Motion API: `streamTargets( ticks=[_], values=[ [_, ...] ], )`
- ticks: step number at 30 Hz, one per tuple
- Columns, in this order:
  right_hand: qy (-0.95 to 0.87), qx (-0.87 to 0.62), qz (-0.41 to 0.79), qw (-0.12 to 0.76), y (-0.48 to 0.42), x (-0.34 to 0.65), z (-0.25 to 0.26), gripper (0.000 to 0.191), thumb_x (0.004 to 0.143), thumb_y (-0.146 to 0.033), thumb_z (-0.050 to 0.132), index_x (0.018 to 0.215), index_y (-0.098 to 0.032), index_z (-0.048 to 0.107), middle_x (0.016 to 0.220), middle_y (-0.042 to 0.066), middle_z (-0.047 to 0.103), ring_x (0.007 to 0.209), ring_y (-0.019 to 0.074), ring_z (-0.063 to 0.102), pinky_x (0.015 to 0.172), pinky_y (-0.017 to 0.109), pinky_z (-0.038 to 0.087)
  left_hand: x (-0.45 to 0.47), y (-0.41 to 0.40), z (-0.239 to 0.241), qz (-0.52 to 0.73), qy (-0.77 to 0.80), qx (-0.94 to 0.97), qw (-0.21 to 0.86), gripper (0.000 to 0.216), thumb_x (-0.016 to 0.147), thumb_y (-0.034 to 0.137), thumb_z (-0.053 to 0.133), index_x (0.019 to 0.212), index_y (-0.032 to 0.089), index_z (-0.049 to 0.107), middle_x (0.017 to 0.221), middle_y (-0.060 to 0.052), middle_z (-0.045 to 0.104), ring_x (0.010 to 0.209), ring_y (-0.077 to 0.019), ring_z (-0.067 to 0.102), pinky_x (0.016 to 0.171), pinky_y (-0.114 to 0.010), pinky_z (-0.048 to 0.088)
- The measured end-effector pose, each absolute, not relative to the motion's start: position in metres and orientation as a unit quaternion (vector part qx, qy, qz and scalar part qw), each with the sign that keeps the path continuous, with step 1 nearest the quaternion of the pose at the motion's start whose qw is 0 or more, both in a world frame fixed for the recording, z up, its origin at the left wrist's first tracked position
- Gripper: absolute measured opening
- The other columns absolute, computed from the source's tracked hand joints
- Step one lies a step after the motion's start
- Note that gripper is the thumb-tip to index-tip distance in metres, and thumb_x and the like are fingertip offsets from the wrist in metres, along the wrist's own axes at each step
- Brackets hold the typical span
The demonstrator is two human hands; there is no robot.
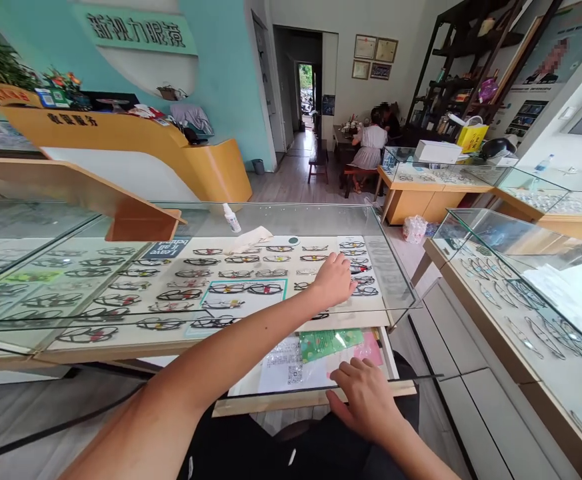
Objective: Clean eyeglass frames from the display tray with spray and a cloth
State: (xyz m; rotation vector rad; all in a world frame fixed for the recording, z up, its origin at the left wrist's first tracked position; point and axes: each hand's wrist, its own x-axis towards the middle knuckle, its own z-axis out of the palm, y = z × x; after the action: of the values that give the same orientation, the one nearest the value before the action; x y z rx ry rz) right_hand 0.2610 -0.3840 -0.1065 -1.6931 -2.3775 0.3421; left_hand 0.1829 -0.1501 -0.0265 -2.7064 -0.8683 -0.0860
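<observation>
My left hand point(335, 279) is over the right part of the glass display counter point(321, 217), its arm crossing from lower left. Its fingers curl downward, and whatever they hold, if anything, is hidden. Beside it, a red and black piece point(361, 269) shows among the eyeglasses. My right hand point(365, 397) is at the front edge of an open drawer point(315, 400), thumb apart and fingers stretched over its inside. The drawer contains a printed paper sheet point(277, 373), a green patterned packet point(328, 343) and something pink point(371, 350).
Rows of eyeglasses point(235, 274) lie inside the counter. A white spray bottle point(231, 218) and a pale cloth point(251, 239) are on its glass top. A wooden board point(143, 227) stands at left. Another glass case point(515, 287) borders the right; people point(371, 140) sit at the back.
</observation>
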Motion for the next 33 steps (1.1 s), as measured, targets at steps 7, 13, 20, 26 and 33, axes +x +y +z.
streamTargets(
  ticks=[7,13,20,26,33],
  values=[
    [-0.814,-0.552,0.085,0.163,-0.389,0.261,-0.12,0.006,0.103,-0.028,0.065,0.104,-0.026,0.071,0.092,0.001,0.072,0.087,0.0254,0.062,0.079,0.039,0.031,0.137,-0.201,0.009,-0.055,-0.26,-0.964,0.017,0.032,0.104,0.032,0.05,0.099,0.017,0.078,0.103,-0.012,0.078,0.098,-0.0272,0.068,0.086,-0.042,0.047],
    [-0.829,-0.522,0.069,0.188,-0.389,0.263,-0.129,0.009,0.106,-0.027,0.061,0.103,-0.025,0.07,0.089,0.003,0.071,0.085,0.0259,0.062,0.078,0.039,0.031,0.075,-0.246,-0.023,0.125,-0.27,-0.92,-0.255,0.032,0.096,0.037,0.056,0.067,0.023,0.06,0.07,-0.002,0.07,0.061,-0.0193,0.057,0.055,-0.035,0.034],
    [-0.836,-0.517,0.048,0.18,-0.388,0.264,-0.129,0.015,0.109,-0.031,0.058,0.106,-0.025,0.071,0.091,0.004,0.073,0.085,0.0263,0.065,0.078,0.039,0.035,0.015,-0.205,-0.126,0.161,-0.41,-0.871,-0.215,0.029,0.099,0.036,0.052,0.093,0.023,0.077,0.108,-0.011,0.079,0.099,-0.0273,0.072,0.084,-0.039,0.055],
    [-0.833,-0.522,0.045,0.177,-0.388,0.263,-0.129,0.013,0.107,-0.031,0.06,0.104,-0.026,0.072,0.09,0.003,0.073,0.084,0.0255,0.066,0.077,0.038,0.037,-0.019,-0.139,-0.175,0.151,-0.543,-0.816,-0.127,0.047,0.094,0.033,0.054,0.134,0.016,0.069,0.153,-0.022,0.061,0.139,-0.0393,0.057,0.112,-0.053,0.047],
    [-0.822,-0.544,0.054,0.163,-0.388,0.26,-0.13,0.011,0.104,-0.029,0.063,0.105,-0.027,0.073,0.092,0.003,0.075,0.086,0.026,0.068,0.076,0.039,0.039,-0.048,-0.084,-0.202,0.105,-0.565,-0.816,-0.063,0.067,0.092,0.025,0.054,0.158,0.011,0.052,0.179,-0.022,0.032,0.163,-0.042,0.026,0.128,-0.057,0.026]
  ],
)
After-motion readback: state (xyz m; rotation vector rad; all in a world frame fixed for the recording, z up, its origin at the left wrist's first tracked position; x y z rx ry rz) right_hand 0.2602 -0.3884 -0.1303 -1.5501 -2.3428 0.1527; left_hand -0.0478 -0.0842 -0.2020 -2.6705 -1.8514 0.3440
